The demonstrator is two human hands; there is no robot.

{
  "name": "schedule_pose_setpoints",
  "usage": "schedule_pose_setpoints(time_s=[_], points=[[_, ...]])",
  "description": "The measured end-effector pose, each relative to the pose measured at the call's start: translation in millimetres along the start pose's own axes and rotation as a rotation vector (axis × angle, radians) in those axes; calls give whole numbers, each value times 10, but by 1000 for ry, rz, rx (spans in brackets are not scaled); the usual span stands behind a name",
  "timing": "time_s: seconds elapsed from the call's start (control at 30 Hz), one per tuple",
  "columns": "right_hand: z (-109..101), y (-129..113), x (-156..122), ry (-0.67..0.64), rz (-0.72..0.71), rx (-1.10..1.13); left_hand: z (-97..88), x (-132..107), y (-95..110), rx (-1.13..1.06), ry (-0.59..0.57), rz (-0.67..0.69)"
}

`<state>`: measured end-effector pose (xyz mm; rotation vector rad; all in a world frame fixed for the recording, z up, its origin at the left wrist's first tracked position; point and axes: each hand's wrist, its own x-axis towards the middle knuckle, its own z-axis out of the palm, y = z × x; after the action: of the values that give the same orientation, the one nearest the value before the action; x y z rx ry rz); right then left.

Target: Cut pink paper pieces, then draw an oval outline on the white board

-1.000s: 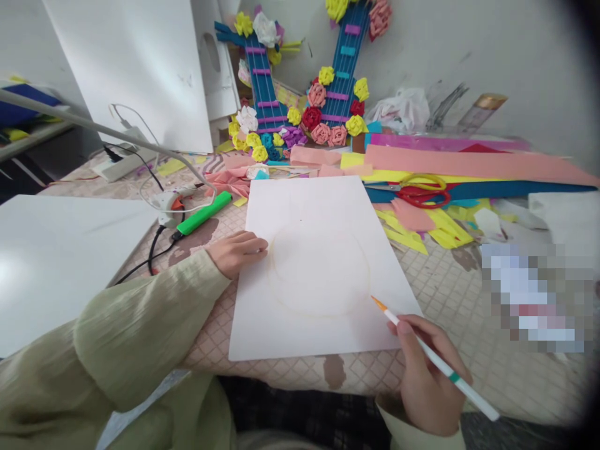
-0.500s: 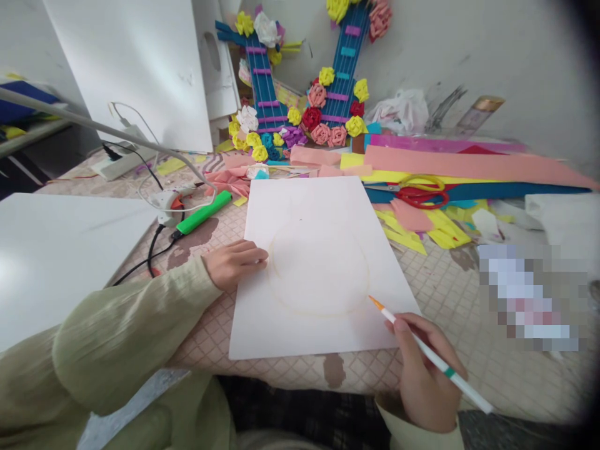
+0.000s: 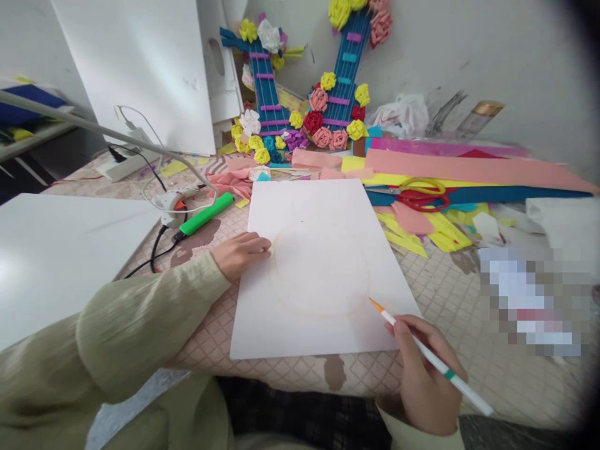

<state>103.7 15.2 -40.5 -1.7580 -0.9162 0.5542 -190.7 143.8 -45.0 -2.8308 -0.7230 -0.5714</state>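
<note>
A white sheet of paper (image 3: 319,237) lies on the patterned tabletop with a faint circle outline drawn on it. My left hand (image 3: 240,253) rests with curled fingers on the sheet's left edge, pressing it down. My right hand (image 3: 424,375) grips a white pencil with an orange tip (image 3: 429,356). The tip touches the paper at the circle's lower right.
Red and yellow scissors (image 3: 419,192) lie among pink, yellow and blue paper strips at the back right. A green marker (image 3: 206,214), a glue gun (image 3: 171,201) and cables sit left of the sheet. A white board (image 3: 56,250) lies far left. Paper-flower decorations (image 3: 323,119) stand at the back.
The view shifted slightly. My right hand and the pencil tip barely moved along the circle's lower right. My left hand stayed on the sheet's edge.
</note>
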Motion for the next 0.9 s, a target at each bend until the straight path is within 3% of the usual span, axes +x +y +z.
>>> schedule_pose_setpoints(time_s=[0.33,0.57,0.9], points=[[8,-37,-1,-18,24,-16,17,18,-82,0,-36,25],[4,27,35,-55,24,-12,61,257,-299,56,-5,10],[-2,-10,16,-36,28,-21,44,76,-227,20,-6,41]])
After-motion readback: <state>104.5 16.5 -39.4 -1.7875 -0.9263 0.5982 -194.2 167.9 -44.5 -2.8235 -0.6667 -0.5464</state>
